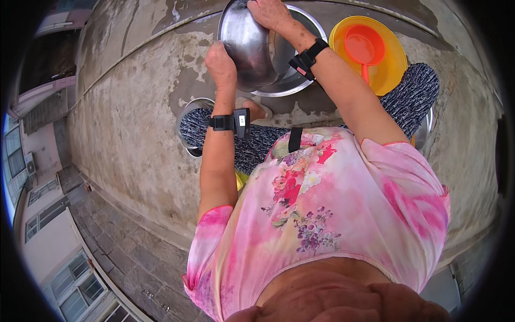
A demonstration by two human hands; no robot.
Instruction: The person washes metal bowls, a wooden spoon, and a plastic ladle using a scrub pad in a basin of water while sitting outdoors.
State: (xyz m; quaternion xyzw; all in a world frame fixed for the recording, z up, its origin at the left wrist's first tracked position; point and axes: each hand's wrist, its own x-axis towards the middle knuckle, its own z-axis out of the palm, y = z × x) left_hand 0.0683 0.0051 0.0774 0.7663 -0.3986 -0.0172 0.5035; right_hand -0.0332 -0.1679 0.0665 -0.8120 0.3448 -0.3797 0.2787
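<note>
A round stainless steel basin (251,52) is tilted on its side in front of me, its metal outside facing right. My left hand (221,64) grips its near left rim. At the top, my right hand (271,14) has its fingers over the far part of the same basin; the fingertips are partly hidden. Below and behind it, a wider steel basin (313,24) rests on the wet concrete, partly covered by the tilted one. Right of these stands a yellow plastic basin (396,52) with an orange-red plastic dipper (365,44) in it.
Beside my left knee is a metal container (185,108); another metal vessel (426,129) shows behind my right knee. A sandaled foot (257,109) is near the large basin. A thin pipe or hose (132,56) crosses the stained concrete floor. Something yellow (240,179) shows under my left thigh.
</note>
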